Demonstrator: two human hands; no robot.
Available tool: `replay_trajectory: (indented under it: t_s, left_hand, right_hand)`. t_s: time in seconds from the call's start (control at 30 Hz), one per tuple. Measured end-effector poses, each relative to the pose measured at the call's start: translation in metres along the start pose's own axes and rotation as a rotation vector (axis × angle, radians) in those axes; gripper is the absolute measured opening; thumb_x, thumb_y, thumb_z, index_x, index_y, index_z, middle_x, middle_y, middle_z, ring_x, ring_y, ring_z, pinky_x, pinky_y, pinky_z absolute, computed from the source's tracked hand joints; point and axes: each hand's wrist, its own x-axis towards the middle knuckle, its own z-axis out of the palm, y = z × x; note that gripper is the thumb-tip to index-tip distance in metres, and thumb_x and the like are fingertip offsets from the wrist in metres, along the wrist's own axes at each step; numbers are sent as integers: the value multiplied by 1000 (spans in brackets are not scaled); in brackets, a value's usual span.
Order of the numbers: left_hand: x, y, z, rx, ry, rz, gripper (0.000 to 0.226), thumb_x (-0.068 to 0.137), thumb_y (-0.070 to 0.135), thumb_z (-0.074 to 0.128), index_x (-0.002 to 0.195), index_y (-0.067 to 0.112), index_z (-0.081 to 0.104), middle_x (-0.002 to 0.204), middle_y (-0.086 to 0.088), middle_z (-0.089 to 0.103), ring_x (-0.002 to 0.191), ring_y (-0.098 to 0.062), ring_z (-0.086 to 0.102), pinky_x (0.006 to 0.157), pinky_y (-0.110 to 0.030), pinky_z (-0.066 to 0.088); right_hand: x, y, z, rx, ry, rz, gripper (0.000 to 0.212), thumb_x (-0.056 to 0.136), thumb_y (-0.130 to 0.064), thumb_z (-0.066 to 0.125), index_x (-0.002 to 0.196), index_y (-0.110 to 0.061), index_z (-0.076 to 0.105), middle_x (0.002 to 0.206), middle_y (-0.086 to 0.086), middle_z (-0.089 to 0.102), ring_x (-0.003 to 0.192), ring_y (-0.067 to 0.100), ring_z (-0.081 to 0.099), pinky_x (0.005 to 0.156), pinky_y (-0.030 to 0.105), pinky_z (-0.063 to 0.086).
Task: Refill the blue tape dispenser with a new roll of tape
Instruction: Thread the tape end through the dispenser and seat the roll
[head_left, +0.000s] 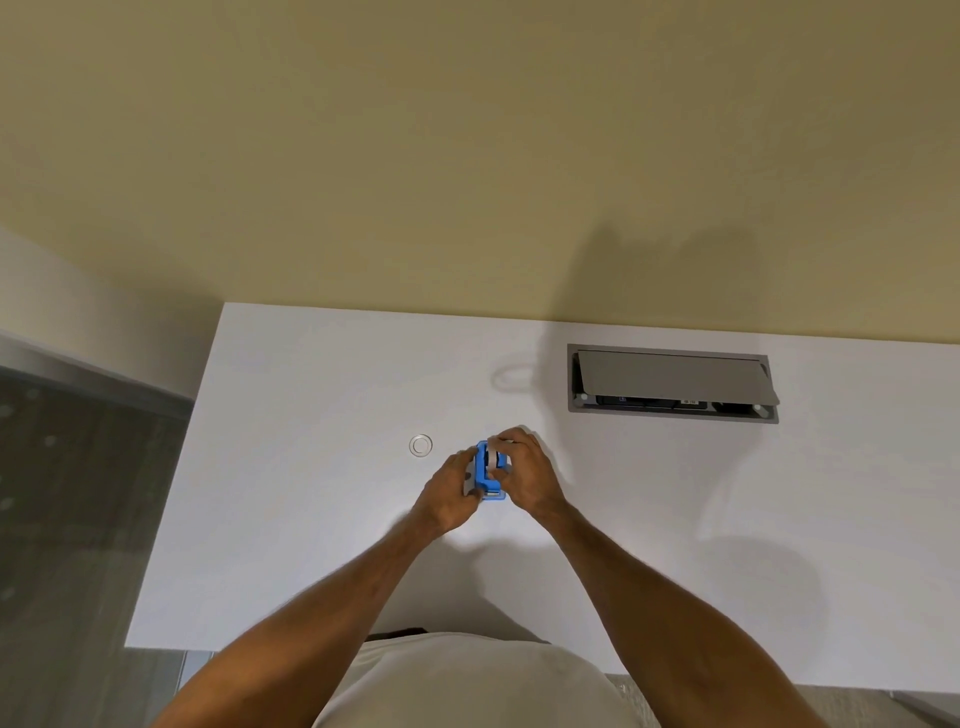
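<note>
The blue tape dispenser (489, 475) stands on the white desk (311, 519), held between both hands. My left hand (451, 496) grips its left side. My right hand (524, 475) pinches a roll of tape (493, 457) that sits in the dispenser's top opening. My fingers hide most of the roll. A small clear ring (421, 445), looking like an empty tape core, lies flat on the desk just left of the dispenser.
A grey cable box (672, 383) with its lid tilted open is set into the desk at the back right. A beige wall rises behind the desk. The desk's left edge drops to a dark floor (78, 493).
</note>
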Motion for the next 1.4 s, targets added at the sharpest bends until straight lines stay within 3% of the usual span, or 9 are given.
replay_trajectory:
  t_s: [0.2,0.43,0.63,1.0,1.2,1.4]
  left_hand:
    - [3,5,-1,-38,42,26,58,101,6,64,156,13,45,151,-9,59,138,-30,61,120,-47,49]
    - [9,9,-1,46,78,63,55,100,16,68,152,17,50,149,-3,59,134,-25,63,118,-42,50]
    - [17,12,1,99,95,56,48,97,16,70,143,13,55,143,-8,58,128,-28,65,113,-42,53]
    - [23,11,1,179,96,11,52,99,24,68,148,18,50,145,-7,55,127,-32,65,110,-45,54]
    - [23,12,-1,211,85,16,52,99,24,65,148,19,48,142,-7,54,125,-33,65,104,-47,56]
    - [24,8,-2,142,86,46,40,103,31,62,141,21,55,137,-5,63,125,-26,63,109,-39,52]
  right_hand:
    - [3,3,4,88,-12,54,39,100,-12,66,134,6,59,134,22,64,124,34,63,117,39,47]
    - [4,4,1,-124,-16,3,60,98,-37,68,150,-14,48,150,3,54,139,18,53,122,30,41]
    - [4,8,-3,-223,45,-56,46,99,-40,65,139,-19,57,140,-1,61,128,15,59,114,29,47]
    - [15,6,-4,-426,22,-103,41,104,-50,49,134,-25,59,136,-3,65,125,16,60,116,32,43]
    - [24,6,-6,-394,23,-83,37,106,-45,49,129,-20,65,130,1,69,120,18,63,116,35,46]
    - [24,9,-12,-349,-16,-98,39,104,-45,54,130,-20,67,131,1,69,121,17,63,113,32,47]
